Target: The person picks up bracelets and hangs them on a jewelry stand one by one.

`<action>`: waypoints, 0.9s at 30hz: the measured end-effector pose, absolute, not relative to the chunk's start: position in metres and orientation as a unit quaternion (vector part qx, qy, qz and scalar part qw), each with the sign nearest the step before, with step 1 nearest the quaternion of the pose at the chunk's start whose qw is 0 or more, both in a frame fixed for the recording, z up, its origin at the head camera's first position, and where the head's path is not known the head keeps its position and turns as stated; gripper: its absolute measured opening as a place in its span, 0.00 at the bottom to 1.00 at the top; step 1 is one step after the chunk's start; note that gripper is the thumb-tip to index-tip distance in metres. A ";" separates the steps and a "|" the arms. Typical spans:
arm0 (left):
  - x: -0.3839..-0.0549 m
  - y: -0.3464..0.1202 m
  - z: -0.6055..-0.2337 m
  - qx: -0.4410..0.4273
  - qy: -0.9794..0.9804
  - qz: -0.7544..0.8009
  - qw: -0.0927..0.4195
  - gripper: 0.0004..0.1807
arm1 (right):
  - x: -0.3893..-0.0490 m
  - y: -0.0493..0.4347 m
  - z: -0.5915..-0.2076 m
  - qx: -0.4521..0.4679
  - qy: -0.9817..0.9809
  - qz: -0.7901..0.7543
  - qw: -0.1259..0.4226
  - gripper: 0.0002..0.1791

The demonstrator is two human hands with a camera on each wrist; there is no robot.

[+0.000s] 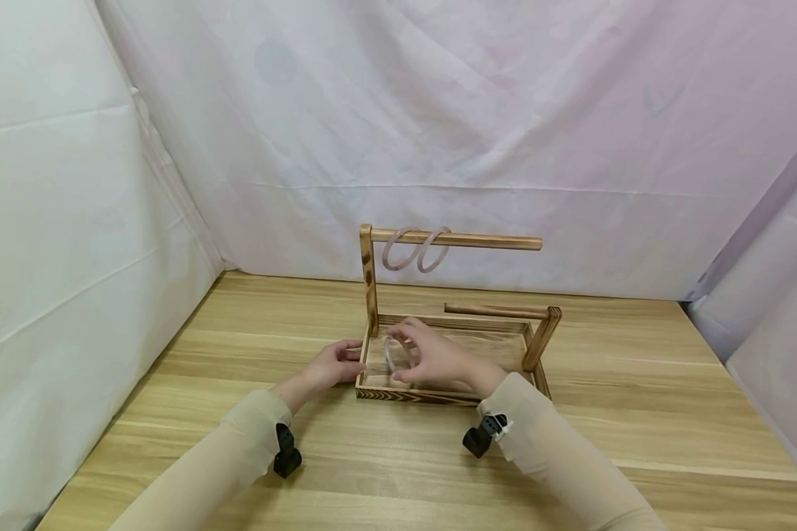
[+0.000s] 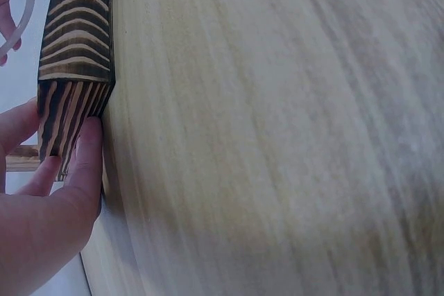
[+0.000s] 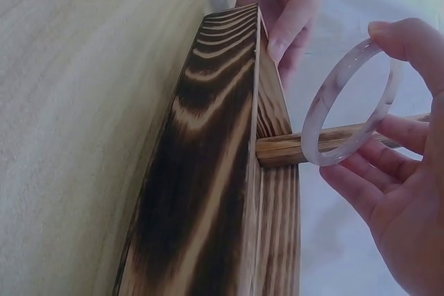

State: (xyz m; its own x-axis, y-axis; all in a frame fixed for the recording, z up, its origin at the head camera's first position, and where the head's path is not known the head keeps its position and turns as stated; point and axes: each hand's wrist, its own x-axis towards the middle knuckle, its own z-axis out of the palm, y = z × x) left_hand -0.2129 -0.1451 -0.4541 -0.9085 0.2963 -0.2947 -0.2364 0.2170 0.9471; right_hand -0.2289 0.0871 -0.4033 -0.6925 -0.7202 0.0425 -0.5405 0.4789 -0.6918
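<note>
My right hand [image 1: 432,358] pinches a pale, translucent bangle [image 3: 316,112] between thumb and fingertips, holding it tilted over the left part of a wooden stand's tray [image 1: 412,396]. At the tray's left end, my left hand [image 1: 332,364] grips the wall, its fingertips around the corner in the left wrist view [image 2: 59,206]. Two similar bangles, a left one [image 1: 387,254] and a right one [image 1: 423,258], hang from the stand's upper bar [image 1: 491,240]. The lower bar [image 1: 488,311] on the right carries no bangle.
The stand's tall left post [image 1: 370,287] rises just behind my hands, and a shorter post [image 1: 542,343] stands at the right end. Beneath lies a wood-grain table [image 1: 398,464]. White cloth [image 1: 571,133] hangs behind and at both sides.
</note>
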 end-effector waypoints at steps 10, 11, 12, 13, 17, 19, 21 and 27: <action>-0.212 -0.144 -0.453 0.032 0.752 0.623 0.214 0.31 | -0.227 0.089 -0.400 -0.379 0.847 -0.357 0.107 0.38; -0.212 -0.144 -0.453 0.036 0.752 0.623 0.213 0.31 | -0.226 0.089 -0.400 -0.381 0.847 -0.357 0.104 0.37; -0.212 -0.144 -0.453 0.034 0.750 0.625 0.213 0.31 | -0.226 0.089 -0.399 -0.383 0.846 -0.357 0.103 0.37; -0.212 -0.144 -0.453 0.037 0.750 0.625 0.212 0.31 | -0.226 0.089 -0.398 -0.385 0.845 -0.357 0.101 0.37; -0.212 -0.145 -0.453 0.037 0.749 0.628 0.209 0.31 | -0.225 0.090 -0.395 -0.390 0.844 -0.355 0.093 0.36; -0.212 -0.145 -0.453 0.039 0.749 0.628 0.208 0.31 | -0.224 0.091 -0.393 -0.393 0.844 -0.354 0.088 0.35; -0.213 -0.145 -0.454 0.039 0.748 0.629 0.209 0.31 | -0.224 0.091 -0.392 -0.397 0.842 -0.355 0.085 0.35; -0.212 -0.145 -0.453 0.039 0.749 0.627 0.212 0.31 | -0.222 0.092 -0.388 -0.406 0.836 -0.358 0.089 0.35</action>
